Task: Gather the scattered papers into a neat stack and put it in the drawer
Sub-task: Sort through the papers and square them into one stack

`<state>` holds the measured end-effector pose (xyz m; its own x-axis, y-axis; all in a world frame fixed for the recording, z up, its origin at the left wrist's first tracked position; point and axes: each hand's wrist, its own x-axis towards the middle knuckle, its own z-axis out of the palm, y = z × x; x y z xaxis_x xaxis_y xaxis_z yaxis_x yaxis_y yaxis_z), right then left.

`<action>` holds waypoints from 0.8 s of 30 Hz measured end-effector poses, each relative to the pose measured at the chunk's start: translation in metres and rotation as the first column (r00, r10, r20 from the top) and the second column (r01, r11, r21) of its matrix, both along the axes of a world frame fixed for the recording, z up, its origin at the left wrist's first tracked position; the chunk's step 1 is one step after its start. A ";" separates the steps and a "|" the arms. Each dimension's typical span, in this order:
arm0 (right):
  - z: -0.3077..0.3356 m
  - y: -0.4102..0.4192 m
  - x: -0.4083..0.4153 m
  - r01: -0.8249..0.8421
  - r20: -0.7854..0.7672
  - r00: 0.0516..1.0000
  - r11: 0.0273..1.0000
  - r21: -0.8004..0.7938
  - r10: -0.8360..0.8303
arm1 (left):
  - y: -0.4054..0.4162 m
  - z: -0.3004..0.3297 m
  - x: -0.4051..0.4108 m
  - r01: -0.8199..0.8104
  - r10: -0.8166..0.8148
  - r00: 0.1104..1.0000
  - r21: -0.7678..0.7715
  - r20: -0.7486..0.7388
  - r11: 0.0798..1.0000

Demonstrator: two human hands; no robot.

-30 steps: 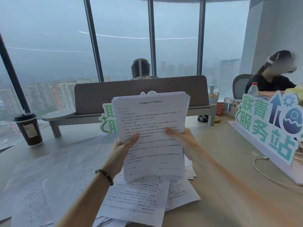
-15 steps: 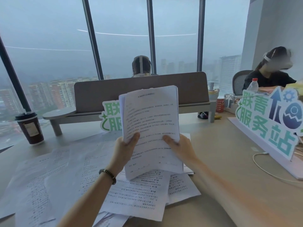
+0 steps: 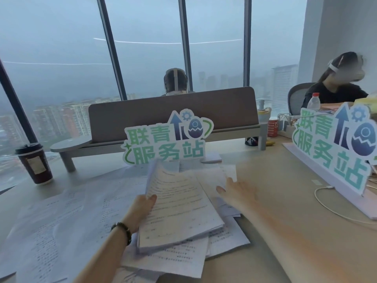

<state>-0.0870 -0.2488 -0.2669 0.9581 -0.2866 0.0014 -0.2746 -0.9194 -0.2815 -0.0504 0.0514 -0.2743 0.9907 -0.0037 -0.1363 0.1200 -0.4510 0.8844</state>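
Note:
A thick stack of printed papers (image 3: 179, 209) lies tilted low over the desk, and my left hand (image 3: 142, 209) grips its left edge with the thumb on top. My right hand (image 3: 238, 193) has its fingers spread and hovers just right of the stack, over loose sheets (image 3: 220, 174) beyond it. More scattered papers (image 3: 67, 221) cover the desk on the left, and several others (image 3: 183, 260) stick out from under the stack. No drawer is in view.
A dark coffee cup (image 3: 34, 163) stands at the far left. A green lettered sign (image 3: 165, 137) stands just behind the papers, a second sign (image 3: 334, 146) at the right with a white cable (image 3: 326, 203). Two people sit beyond the grey divider (image 3: 173, 113).
The stack came down from upright in front of me to nearly flat over the desk. My right hand let go of it and moved out to the right.

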 end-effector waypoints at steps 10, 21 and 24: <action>0.004 -0.008 0.003 0.078 0.106 0.988 0.958 0.276 -0.111 | -0.008 -0.003 0.005 0.007 -0.007 1.000 -0.012 0.028 1.000; 0.010 -0.021 0.007 0.031 0.102 0.979 0.624 0.781 -0.176 | -0.029 0.002 0.001 0.024 -0.024 1.000 -0.007 0.000 1.000; 0.005 -0.022 0.009 0.025 0.083 0.986 0.617 0.787 -0.144 | -0.033 0.000 0.001 0.030 -0.030 0.999 -0.022 0.011 0.999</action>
